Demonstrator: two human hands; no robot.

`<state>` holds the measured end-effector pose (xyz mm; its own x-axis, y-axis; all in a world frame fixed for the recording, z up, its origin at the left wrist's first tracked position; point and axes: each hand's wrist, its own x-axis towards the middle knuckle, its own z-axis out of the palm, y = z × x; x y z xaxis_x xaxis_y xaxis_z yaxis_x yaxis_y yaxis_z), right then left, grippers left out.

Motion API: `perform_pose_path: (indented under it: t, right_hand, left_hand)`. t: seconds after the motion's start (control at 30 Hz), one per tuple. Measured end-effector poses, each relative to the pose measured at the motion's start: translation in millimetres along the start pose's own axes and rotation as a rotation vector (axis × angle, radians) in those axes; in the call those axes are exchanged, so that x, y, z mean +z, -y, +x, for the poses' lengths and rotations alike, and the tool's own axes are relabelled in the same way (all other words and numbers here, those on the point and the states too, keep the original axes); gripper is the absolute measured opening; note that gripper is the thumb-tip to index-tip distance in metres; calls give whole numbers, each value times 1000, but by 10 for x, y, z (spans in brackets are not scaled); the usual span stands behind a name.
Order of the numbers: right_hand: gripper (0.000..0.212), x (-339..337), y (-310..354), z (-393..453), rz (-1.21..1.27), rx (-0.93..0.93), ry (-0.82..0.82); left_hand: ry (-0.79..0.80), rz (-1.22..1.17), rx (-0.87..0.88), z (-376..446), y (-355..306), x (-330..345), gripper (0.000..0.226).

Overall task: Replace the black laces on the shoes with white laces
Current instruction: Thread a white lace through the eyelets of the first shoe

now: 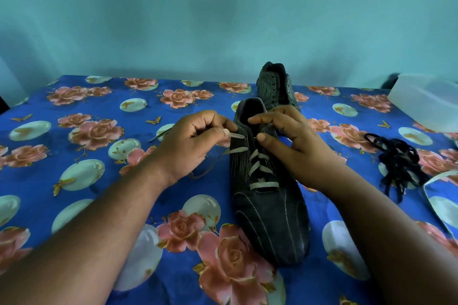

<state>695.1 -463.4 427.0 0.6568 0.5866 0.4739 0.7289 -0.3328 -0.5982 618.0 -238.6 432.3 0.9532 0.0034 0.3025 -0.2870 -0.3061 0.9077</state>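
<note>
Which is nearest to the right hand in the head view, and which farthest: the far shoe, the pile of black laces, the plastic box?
From the right hand:
1. far shoe, just behind the fingers.
2. pile of black laces, to its right.
3. plastic box, far right corner.

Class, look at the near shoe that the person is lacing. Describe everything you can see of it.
The near shoe is dark grey, suede-like, with thin pale stripes. It lies on the floral cloth, toe toward the camera and opening away. A white lace crosses its lower eyelets; the top ones are not yet laced. The left hand pinches the lace tip at its left side, and the right hand holds its upper part by the tongue.
</note>
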Motion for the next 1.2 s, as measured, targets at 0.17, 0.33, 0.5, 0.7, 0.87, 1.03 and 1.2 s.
perform_pose_path:
  t: [0.17, 0.33, 0.5, 0.7, 0.87, 1.03, 1.2]
  right_hand:
    - [27, -89, -15, 6, 158, 92, 128]
    - [28, -95, -41, 6, 167, 92, 138]
    - [26, -111, -29, 3, 179, 91, 124]
    - [26, -111, 8, -10, 130, 82, 134]
    - [24, -77, 27, 10, -14, 57, 94]
    - [27, -58, 19, 68, -218, -36, 101]
    - [29, -92, -45, 96, -162, -64, 145]
  left_hand:
    - [-23, 15, -74, -5, 10, -87, 21]
    - [-39, 14, -96, -14, -9, -152, 22]
    - [-32, 33, -127, -14, 44, -133, 23]
    - [-28, 30, -66, 10, -21, 33, 58]
    - [-14, 31, -75, 3, 21, 199, 45]
    - [-19, 95, -29, 18, 0, 129, 27]
    - [-43, 237, 52, 24, 24, 14, 21]
